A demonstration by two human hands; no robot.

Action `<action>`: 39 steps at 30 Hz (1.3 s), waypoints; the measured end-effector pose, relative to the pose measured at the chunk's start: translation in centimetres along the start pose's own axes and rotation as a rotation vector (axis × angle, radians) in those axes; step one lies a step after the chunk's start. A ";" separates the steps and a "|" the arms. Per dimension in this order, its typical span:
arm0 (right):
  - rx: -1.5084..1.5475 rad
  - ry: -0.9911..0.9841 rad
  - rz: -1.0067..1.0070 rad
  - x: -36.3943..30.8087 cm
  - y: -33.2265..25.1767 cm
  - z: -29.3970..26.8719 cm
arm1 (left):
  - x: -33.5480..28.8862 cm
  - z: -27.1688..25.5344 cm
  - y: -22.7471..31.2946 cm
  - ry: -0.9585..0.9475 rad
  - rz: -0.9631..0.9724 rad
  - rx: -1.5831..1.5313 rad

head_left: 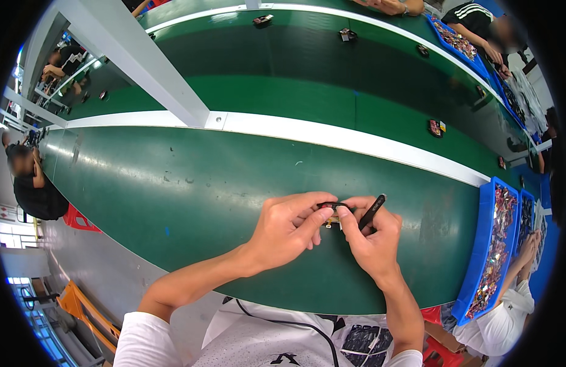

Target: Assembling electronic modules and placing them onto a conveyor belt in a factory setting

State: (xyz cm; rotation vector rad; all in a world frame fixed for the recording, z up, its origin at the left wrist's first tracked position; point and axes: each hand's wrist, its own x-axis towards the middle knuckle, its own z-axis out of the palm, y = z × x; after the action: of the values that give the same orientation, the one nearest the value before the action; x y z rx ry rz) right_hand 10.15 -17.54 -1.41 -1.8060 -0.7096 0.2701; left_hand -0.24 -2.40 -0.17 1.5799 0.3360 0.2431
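Over the green table, both of my hands meet at a small black curved part (pixel 333 205) with a little circuit board and a pale tab below it. My left hand (pixel 283 227) pinches its left end between thumb and fingers. The thumb and forefinger of my right hand (pixel 376 243) press on its right side. A slim black pen-shaped tool (pixel 372 213) is also tucked in my right hand, slanting up and to the right. Its working end is hidden by my fingers, which also cover much of the part.
A long blue tray (pixel 479 257) of small colourful parts stands at the table's right edge. Beyond a white rail (pixel 295 136), a dark green conveyor belt (pixel 252 98) carries several small black pieces. A grey post (pixel 142 61) rises at left. Other people work around.
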 end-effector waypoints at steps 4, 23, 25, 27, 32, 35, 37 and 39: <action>0.022 -0.029 0.042 0.0 0.0 -0.2 | 0.0 0.1 -0.2 0.011 0.011 0.001; 0.083 -0.090 0.122 0.1 -0.5 -0.2 | 0.3 0.5 -0.1 0.029 -0.130 -0.064; 0.081 -0.092 0.134 0.1 -0.5 -0.1 | 0.3 0.6 -0.2 0.034 -0.147 -0.064; 0.079 -0.093 0.145 0.0 -0.4 -0.1 | 0.3 0.7 -0.2 0.037 -0.151 -0.063; 0.061 -0.092 0.137 0.0 -0.7 -0.2 | 0.3 0.6 -0.5 0.029 -0.143 -0.069; 0.074 -0.038 0.107 0.1 -0.4 -0.1 | 0.5 0.5 -0.6 0.006 -0.157 -0.136; 0.123 0.018 0.113 0.3 -0.5 -0.3 | 0.7 0.3 -0.4 0.000 -0.184 -0.217; 0.305 0.096 0.068 0.5 0.2 -1.0 | 0.9 0.1 -0.2 0.013 -0.163 -0.217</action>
State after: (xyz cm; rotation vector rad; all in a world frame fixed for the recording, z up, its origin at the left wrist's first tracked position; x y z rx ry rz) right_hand 11.12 -18.07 -1.22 -1.5429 -0.5097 0.3171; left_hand 0.60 -2.15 -0.46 1.3308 0.4317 0.1581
